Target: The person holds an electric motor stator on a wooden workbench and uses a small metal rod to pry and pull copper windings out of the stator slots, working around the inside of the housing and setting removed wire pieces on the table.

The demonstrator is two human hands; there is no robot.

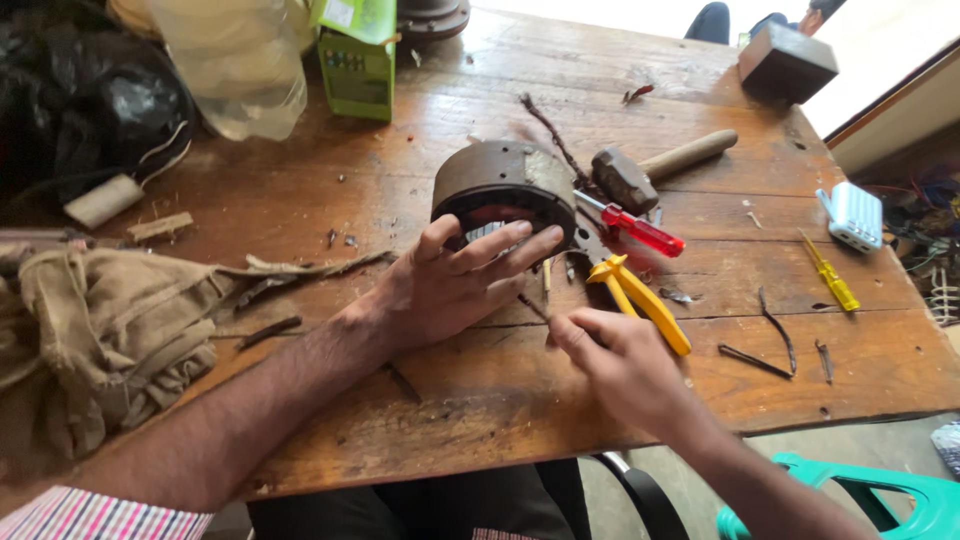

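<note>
Right hand (625,365) close by, fingers pinched on a thin stick. Left hand (445,285) spread wide against the round rusty metal drum (500,185) mid-table; looks heavy and hard, best gripped by its rim. Yellow pliers (640,300), red screwdriver (640,230), hammer (650,170) just beside.

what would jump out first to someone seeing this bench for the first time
The round rusty metal housing at the middle of the wooden table draws the eye first, with the left hand spread against its near edge. Just right of it, the right hand pinches something thin beside the yellow-handled pliers. Behind them lie a red-handled screwdriver and a hammer.
</note>
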